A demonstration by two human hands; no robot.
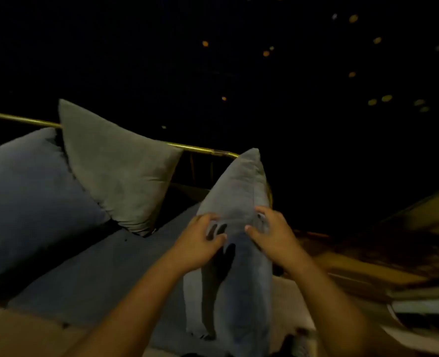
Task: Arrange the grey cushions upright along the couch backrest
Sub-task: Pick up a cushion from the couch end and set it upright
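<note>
A grey cushion [239, 191] stands on edge at the right end of the couch seat [84, 274], seen from its narrow side. My left hand [200, 243] grips its left face and my right hand [272, 235] grips its right face, both near the middle of the cushion. A grey-brown cushion [118, 166] leans upright against the brass backrest rail [200, 148]. Left of it a larger blue-grey cushion [27, 197] also leans against the backrest. The scene is dim and the held cushion's lower part is blurred.
The brass rail runs along the back of the couch and bends down by the held cushion's top. A wooden floor or ledge [393, 253] lies to the right. Beyond the rail is darkness with small distant lights.
</note>
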